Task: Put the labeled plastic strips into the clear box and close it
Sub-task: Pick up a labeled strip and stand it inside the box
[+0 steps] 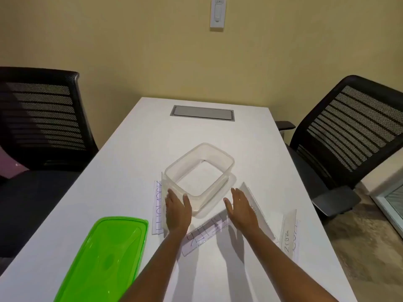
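A clear plastic box (226, 164) stands open and empty in the middle of the white table (122, 171). Its green lid (102, 260) lies flat at the near left. Several clear strips with handwritten labels lie around the box: one along its left side (157, 205), one in front of it (207, 231), one slanting at the right (257, 205) and one at the far right (289, 234). My left hand (177, 211) rests flat against the box's near left corner. My right hand (241, 211) hovers open beside the near right corner, over the slanting strip.
Black mesh office chairs flank the table, one on the left (41, 118) and one on the right (349, 136). A grey cable hatch (202, 113) is set into the far end of the table. A wall switch (217, 14) is behind.
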Tool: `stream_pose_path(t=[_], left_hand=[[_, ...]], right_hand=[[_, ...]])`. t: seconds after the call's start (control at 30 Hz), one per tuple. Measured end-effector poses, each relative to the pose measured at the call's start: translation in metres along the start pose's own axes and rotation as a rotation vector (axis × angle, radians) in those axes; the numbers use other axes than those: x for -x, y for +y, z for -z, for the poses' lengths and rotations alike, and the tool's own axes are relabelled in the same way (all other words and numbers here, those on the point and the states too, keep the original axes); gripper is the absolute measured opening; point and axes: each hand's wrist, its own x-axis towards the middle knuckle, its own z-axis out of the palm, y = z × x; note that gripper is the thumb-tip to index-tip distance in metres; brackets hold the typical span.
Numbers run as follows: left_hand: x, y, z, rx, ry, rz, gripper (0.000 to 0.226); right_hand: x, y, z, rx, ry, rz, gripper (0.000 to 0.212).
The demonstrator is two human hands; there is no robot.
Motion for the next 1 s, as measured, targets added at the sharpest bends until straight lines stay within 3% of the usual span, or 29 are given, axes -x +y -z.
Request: stream_pose_path(t=[0.17,0.37,0.73,1.0], left_hand=[[-0.03,0.017,-0.003,0.202,-0.054,0.18,0.057],[-0.05,0.027,-0.006,0.154,-0.097,0.223,0.063],[-0.067,0.019,-0.01,0.061,-0.029,0.191,0.063],[-0.073,0.018,-0.009,-0.002,-0.008,0.166,0.059]], right_hand=[[-0.036,-0.009,0.015,-0.157,0.015,-0.055,0.05],[-0.086,-0.016,0.033,-0.145,0.01,-0.081,0.049],[-0.149,-0.015,0.037,-0.146,-0.096,-0.215,0.044],[-0.154,-0.002,0.038,-0.273,-0.052,-0.299,0.046]])
